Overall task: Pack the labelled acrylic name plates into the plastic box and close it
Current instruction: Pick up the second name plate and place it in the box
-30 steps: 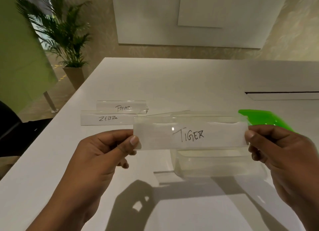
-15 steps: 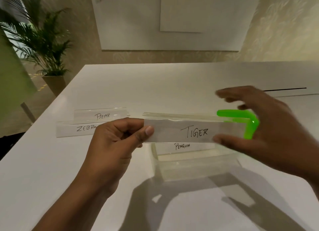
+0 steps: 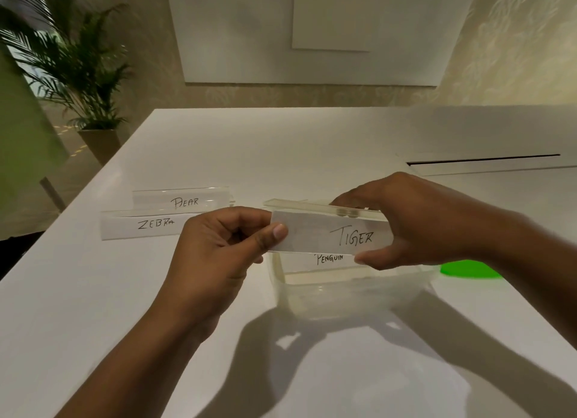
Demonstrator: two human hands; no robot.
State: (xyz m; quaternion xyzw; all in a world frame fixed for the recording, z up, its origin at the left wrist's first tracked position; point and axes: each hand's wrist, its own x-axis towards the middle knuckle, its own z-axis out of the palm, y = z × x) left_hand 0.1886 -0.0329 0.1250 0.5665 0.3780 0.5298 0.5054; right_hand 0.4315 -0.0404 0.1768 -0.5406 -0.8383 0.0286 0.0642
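The step in hand appears to be loading the second plate. The left hand (image 3: 224, 252) pinches the left end of a clear acrylic name plate with a white paper label lettered TIGER (image 3: 324, 235), thumb on the front face and fingers curled behind. The right hand (image 3: 418, 220) grips the right end, thumb under the lower edge and fingers hooked over the top. The TIGER plate hangs roughly level just above the open mouth of the clear rectangular plastic box (image 3: 343, 295), which stands on the white tabletop (image 3: 281, 155).

Inside the box, towards its far wall, a like plate lettered PENGUIN (image 3: 329, 259) is already in place. Two more, lettered BEAR (image 3: 184, 201) and ZEBRA (image 3: 150, 225), wait on the tabletop to the left of the box. The bright green lid (image 3: 468, 269) lies to the right, partly hidden behind the right forearm.

The next move probably calls for lowering the TIGER plate lengthwise in front of the PENGUIN plate. It should stay level, since it looks nearly as long as the box and its ends must clear the side walls. Both hands then let go.
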